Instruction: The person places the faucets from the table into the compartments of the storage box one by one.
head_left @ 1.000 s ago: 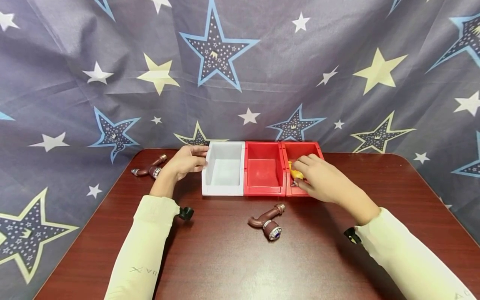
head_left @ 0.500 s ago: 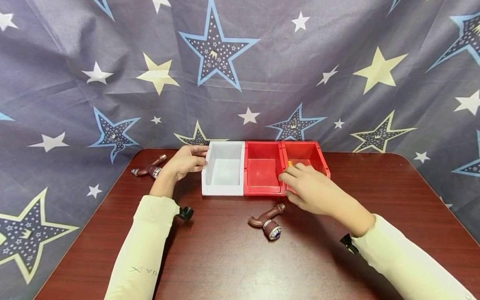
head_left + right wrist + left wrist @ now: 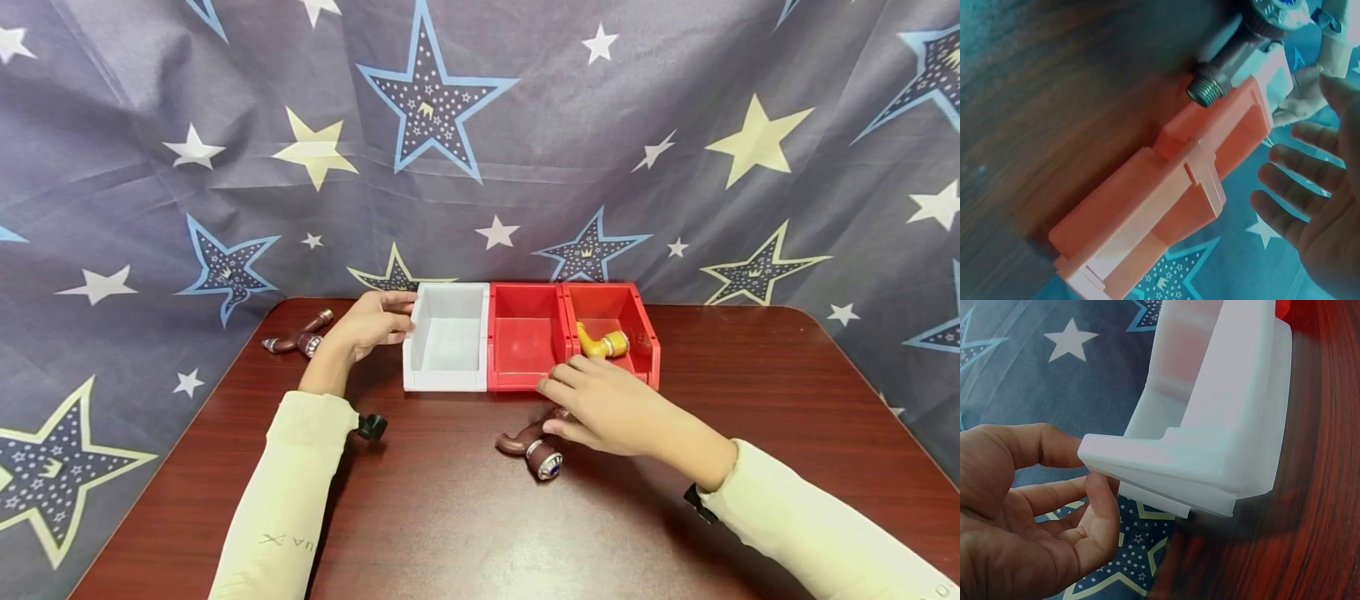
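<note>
The near tap [image 3: 517, 443] lies on the table [image 3: 450, 525]; I judge it stiff, fairly heavy, slick on its curves, best held round its neck. My right hand [image 3: 611, 408], fingers apart and holding nothing, hangs over its threaded end, hiding some; it also partly covers the yellow tap [image 3: 617, 343]. My left hand [image 3: 367, 329] rests loosely bent fingers against the white bin [image 3: 446, 381].

Pipe [image 3: 514, 445] partly behind right fingers [image 3: 564, 375]
</note>
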### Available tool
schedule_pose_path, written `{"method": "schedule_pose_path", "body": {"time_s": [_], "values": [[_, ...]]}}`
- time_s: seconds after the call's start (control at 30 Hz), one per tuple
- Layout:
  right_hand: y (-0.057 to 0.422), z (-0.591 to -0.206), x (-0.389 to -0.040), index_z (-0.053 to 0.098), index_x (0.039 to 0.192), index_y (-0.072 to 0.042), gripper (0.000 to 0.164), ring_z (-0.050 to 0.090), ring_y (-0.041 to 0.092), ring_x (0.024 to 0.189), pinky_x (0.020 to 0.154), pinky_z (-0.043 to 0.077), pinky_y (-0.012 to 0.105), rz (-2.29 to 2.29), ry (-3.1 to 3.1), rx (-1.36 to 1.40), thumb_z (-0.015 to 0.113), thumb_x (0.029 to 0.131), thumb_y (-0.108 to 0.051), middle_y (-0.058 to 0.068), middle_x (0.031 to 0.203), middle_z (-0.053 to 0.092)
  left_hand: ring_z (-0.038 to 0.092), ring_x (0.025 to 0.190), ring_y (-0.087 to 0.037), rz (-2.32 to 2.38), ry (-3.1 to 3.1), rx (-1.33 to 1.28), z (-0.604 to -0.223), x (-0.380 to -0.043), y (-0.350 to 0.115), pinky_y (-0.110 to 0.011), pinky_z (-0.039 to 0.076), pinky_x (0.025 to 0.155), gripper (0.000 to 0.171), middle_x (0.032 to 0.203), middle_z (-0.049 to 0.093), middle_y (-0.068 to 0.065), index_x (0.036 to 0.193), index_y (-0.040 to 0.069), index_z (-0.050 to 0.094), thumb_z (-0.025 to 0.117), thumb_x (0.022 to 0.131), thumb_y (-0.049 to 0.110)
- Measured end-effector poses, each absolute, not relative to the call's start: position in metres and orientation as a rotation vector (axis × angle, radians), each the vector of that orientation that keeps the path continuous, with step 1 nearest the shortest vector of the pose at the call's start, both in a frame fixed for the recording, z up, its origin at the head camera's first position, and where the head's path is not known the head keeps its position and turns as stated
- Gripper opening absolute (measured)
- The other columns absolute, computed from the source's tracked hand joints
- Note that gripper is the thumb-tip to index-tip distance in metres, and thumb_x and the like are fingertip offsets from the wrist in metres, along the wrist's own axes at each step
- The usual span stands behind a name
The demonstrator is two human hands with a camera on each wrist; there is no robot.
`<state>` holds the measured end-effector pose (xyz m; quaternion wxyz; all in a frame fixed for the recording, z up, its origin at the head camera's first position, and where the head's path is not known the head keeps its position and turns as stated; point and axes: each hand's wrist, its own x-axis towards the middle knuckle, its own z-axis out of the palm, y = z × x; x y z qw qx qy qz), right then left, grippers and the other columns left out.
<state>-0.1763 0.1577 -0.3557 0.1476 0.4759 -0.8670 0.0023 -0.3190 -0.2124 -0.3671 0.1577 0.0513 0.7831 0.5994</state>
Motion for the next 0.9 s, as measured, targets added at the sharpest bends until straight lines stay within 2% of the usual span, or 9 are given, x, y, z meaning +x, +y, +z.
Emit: {"method": "schedule_pose_path", "body": {"time_s": [0.07, 0.2, 0.57, 0.73, 0.9], "values": [[0.156, -0.358, -0.174, 0.065, 0.126, -0.011, 0.049, 0.058, 0.025, 0.105, 0.096, 0.050, 0.045, -0.013, -2.503, 1.384, 0.068, 0.095, -0.049, 0.004, 0.113, 0.064, 0.051, 0.128, -0.036, 1.716, 2.237, 0.148, -0.367, -0.319, -0.212, -0.033, 0.055, 0.090, 0.064, 0.151, 0.046, -0.023, 0.154, -0.001, 0.041, 0.059, 0.094, -0.009], [0.152, -0.362, -0.169, 0.065, 0.127, -0.013, 0.051, 0.056, 0.024, 0.104, 0.093, 0.051, 0.045, -0.041, -2.502, 1.420, 0.066, 0.095, -0.053, 0.002, 0.115, 0.064, 0.051, 0.127, -0.036, 1.716, 2.236, 0.150, -0.366, -0.318, -0.211, -0.031, 0.055, 0.087, 0.064, 0.151, 0.047, -0.023, 0.154, -0.001, 0.041, 0.059, 0.093, -0.010], [0.139, -0.386, -0.165, 0.066, 0.125, -0.016, 0.052, 0.054, 0.019, 0.096, 0.086, 0.047, 0.039, -0.089, -2.420, 1.564, 0.060, 0.097, -0.060, -0.004, 0.102, 0.061, 0.051, 0.127, -0.034, 1.698, 2.238, 0.147, -0.365, -0.316, -0.211, -0.036, 0.053, 0.095, 0.064, 0.152, 0.046, -0.022, 0.155, 0.000, 0.040, 0.058, 0.095, -0.008], [0.137, -0.392, -0.163, 0.063, 0.122, -0.020, 0.051, 0.053, 0.018, 0.090, 0.080, 0.046, 0.037, -0.120, -2.443, 1.557, 0.062, 0.094, -0.062, -0.006, 0.095, 0.057, 0.052, 0.126, -0.033, 1.697, 2.245, 0.144, -0.365, -0.316, -0.212, -0.032, 0.054, 0.090, 0.065, 0.152, 0.046, -0.022, 0.155, 0.000, 0.040, 0.059, 0.094, -0.008], [0.135, -0.393, -0.160, 0.063, 0.125, -0.021, 0.047, 0.055, 0.019, 0.092, 0.080, 0.048, 0.038, -0.148, -2.493, 1.562, 0.064, 0.095, -0.057, -0.005, 0.100, 0.058, 0.053, 0.124, -0.031, 1.703, 2.250, 0.143, -0.366, -0.317, -0.211, -0.029, 0.055, 0.085, 0.064, 0.151, 0.047, -0.021, 0.154, 0.000, 0.041, 0.059, 0.094, -0.008]]}}
